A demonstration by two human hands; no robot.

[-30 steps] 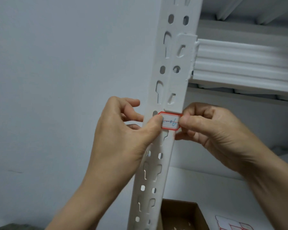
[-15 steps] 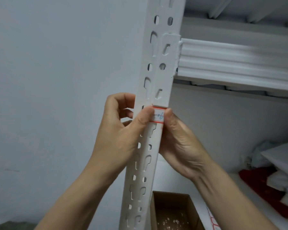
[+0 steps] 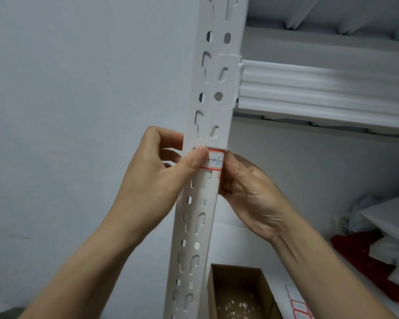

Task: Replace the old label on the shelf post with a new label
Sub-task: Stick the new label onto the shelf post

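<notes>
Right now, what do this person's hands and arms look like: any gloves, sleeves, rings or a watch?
Both are bare. The left hand and right hand wear no gloves, and no rings show on the fingers in view. The left forearm and right forearm run uncovered to the bottom edge of the frame, with no sleeve, watch or bracelet visible.

storeroom: slotted shelf post, cardboard box.

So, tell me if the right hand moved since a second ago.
Yes. Against the label, the right hand dropped: now mostly below it, thumb at its right edge.
</notes>
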